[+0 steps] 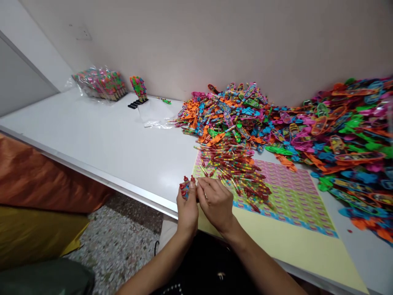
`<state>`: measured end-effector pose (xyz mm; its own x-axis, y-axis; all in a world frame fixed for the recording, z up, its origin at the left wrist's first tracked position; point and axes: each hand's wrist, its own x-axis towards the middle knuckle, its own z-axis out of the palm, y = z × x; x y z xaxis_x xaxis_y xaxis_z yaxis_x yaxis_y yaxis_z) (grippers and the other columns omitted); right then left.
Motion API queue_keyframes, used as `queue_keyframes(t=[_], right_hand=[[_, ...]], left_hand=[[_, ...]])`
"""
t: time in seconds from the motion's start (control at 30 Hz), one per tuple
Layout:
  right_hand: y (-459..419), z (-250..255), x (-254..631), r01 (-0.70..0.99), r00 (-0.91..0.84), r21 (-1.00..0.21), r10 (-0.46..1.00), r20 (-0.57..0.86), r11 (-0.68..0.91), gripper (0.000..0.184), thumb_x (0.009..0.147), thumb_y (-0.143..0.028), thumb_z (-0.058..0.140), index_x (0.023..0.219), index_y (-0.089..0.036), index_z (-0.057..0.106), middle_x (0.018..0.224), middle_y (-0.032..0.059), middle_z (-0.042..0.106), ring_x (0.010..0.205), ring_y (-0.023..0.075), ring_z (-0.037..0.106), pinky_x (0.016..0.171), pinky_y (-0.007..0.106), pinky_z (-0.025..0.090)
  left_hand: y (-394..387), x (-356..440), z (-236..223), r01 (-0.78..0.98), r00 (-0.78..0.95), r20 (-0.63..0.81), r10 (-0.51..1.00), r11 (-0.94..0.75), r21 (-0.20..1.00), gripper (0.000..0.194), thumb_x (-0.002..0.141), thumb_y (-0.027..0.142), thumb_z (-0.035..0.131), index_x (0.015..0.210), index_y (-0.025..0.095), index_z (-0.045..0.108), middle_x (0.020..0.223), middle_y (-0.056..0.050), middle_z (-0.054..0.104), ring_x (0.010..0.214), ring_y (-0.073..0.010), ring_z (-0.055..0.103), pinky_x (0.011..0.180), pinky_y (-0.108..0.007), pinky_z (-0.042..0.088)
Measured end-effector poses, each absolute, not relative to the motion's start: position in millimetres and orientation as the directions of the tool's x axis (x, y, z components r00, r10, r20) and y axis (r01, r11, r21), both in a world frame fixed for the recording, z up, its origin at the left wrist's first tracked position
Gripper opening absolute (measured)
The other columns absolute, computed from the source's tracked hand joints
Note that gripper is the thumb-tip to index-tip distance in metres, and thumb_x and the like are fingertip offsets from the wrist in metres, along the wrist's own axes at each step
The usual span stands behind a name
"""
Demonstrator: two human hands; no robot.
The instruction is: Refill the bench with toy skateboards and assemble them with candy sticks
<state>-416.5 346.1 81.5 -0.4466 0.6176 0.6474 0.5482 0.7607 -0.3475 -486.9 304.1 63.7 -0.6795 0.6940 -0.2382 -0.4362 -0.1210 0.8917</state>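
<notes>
Near the table's front edge, my left hand (187, 213) is closed round a small bunch of red-tipped sticks (184, 188), their ends poking up above the fingers. My right hand (216, 200) is pinched closed right beside it, fingertips touching the bunch. What those fingertips grip is too small and hidden to make out. Just beyond lies a heap of slim red sticks with yellow and green patterned bands (236, 164). It rests on a printed sheet (294, 192) in pink, green and blue, with a plain yellow border.
Behind and right is a large pile of colourful plastic pieces (245, 110), some like little skateboards. Far left stand a plastic-wrapped pack (101, 84) and a cluster of sticks in a black holder (139, 90). Orange and yellow sacks (39, 176) lie below the white table (107, 135).
</notes>
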Motion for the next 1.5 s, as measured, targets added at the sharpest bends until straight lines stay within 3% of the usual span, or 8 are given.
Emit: queue_keyframes(t=[0.2, 0.43, 0.7, 0.97, 1.23, 1.37, 1.43, 1.5], right_hand=[[347.0, 84.3, -414.7, 0.561, -0.476, -0.298, 0.596, 0.647, 0.772, 0.021, 0.091, -0.020, 0.052, 0.100, -0.016, 0.071, 0.094, 0.0073, 0.073, 0.084, 0.0174, 0.064, 0.078, 0.029, 0.049], [348.9, 85.9, -412.7, 0.566, -0.520, -0.247, 0.573, 0.633, 0.786, 0.022, 0.092, -0.022, 0.052, 0.101, -0.017, 0.071, 0.095, 0.0066, 0.073, 0.084, 0.0178, 0.063, 0.079, 0.029, 0.048], [350.7, 86.2, -410.7, 0.559, -0.551, -0.234, 0.567, 0.613, 0.796, 0.022, 0.092, -0.021, 0.051, 0.101, -0.017, 0.070, 0.096, 0.0079, 0.071, 0.086, 0.0188, 0.062, 0.080, 0.031, 0.047], [355.2, 86.6, -407.2, 0.551, -0.598, -0.147, 0.511, 0.617, 0.822, 0.023, 0.093, -0.022, 0.050, 0.103, -0.017, 0.070, 0.097, 0.0074, 0.071, 0.085, 0.0196, 0.059, 0.076, 0.032, 0.045], [361.9, 85.6, -402.2, 0.533, -0.684, 0.001, 0.429, 0.590, 0.846, 0.022, 0.094, -0.023, 0.050, 0.103, -0.017, 0.069, 0.101, 0.0066, 0.071, 0.081, 0.0190, 0.054, 0.069, 0.032, 0.041], [361.7, 83.2, -401.9, 0.528, -0.711, 0.048, 0.410, 0.572, 0.848, 0.021, 0.094, -0.020, 0.050, 0.101, -0.016, 0.069, 0.101, 0.0071, 0.071, 0.078, 0.0192, 0.054, 0.066, 0.032, 0.040], [362.6, 80.1, -399.8, 0.498, -0.733, 0.018, 0.410, 0.542, 0.867, 0.023, 0.093, -0.016, 0.049, 0.106, -0.017, 0.068, 0.103, 0.0081, 0.071, 0.080, 0.0197, 0.055, 0.068, 0.033, 0.042], [365.7, 76.7, -396.3, 0.472, -0.718, -0.135, 0.469, 0.514, 0.871, 0.028, 0.091, -0.014, 0.049, 0.112, -0.018, 0.067, 0.108, 0.0095, 0.070, 0.089, 0.0213, 0.058, 0.076, 0.035, 0.045]], left_hand=[[304.7, -485.5, 63.9, -0.362, -0.694, -0.189, 0.695, -0.111, 0.925, 0.042, 0.080, 0.050, 0.063, 0.100, 0.014, 0.064, 0.094, -0.008, 0.069, 0.089, -0.0184, 0.064, 0.085, -0.031, 0.049], [306.1, -485.6, 61.7, -0.381, -0.692, -0.196, 0.695, -0.120, 0.917, 0.042, 0.079, 0.050, 0.065, 0.100, 0.014, 0.064, 0.100, -0.010, 0.070, 0.093, -0.0187, 0.064, 0.087, -0.031, 0.049], [306.5, -484.6, 62.9, -0.347, -0.692, -0.180, 0.699, -0.102, 0.932, 0.041, 0.080, 0.051, 0.063, 0.097, 0.014, 0.063, 0.096, -0.009, 0.070, 0.089, -0.0184, 0.065, 0.084, -0.030, 0.050], [306.4, -485.7, 62.5, -0.348, -0.691, -0.186, 0.699, -0.095, 0.933, 0.042, 0.077, 0.053, 0.064, 0.095, 0.014, 0.064, 0.093, -0.008, 0.070, 0.085, -0.0175, 0.064, 0.080, -0.029, 0.050], [305.1, -485.9, 59.8, -0.365, -0.658, -0.215, 0.722, -0.056, 0.929, 0.041, 0.080, 0.052, 0.062, 0.094, 0.014, 0.062, 0.082, -0.003, 0.066, 0.070, -0.0131, 0.059, 0.065, -0.024, 0.047], [306.7, -487.5, 61.5, -0.321, -0.667, -0.195, 0.720, -0.041, 0.946, 0.040, 0.078, 0.054, 0.063, 0.082, 0.014, 0.060, 0.069, 0.000, 0.060, 0.059, -0.0102, 0.053, 0.056, -0.021, 0.043], [307.9, -489.6, 60.9, -0.332, -0.659, -0.202, 0.724, -0.038, 0.943, 0.042, 0.077, 0.056, 0.064, 0.076, 0.015, 0.056, 0.060, 0.004, 0.053, 0.051, -0.0078, 0.047, 0.049, -0.020, 0.038], [308.9, -491.7, 58.9, -0.376, -0.635, -0.221, 0.740, -0.047, 0.926, 0.043, 0.076, 0.056, 0.065, 0.075, 0.015, 0.055, 0.057, 0.005, 0.050, 0.047, -0.0063, 0.043, 0.046, -0.020, 0.035]])
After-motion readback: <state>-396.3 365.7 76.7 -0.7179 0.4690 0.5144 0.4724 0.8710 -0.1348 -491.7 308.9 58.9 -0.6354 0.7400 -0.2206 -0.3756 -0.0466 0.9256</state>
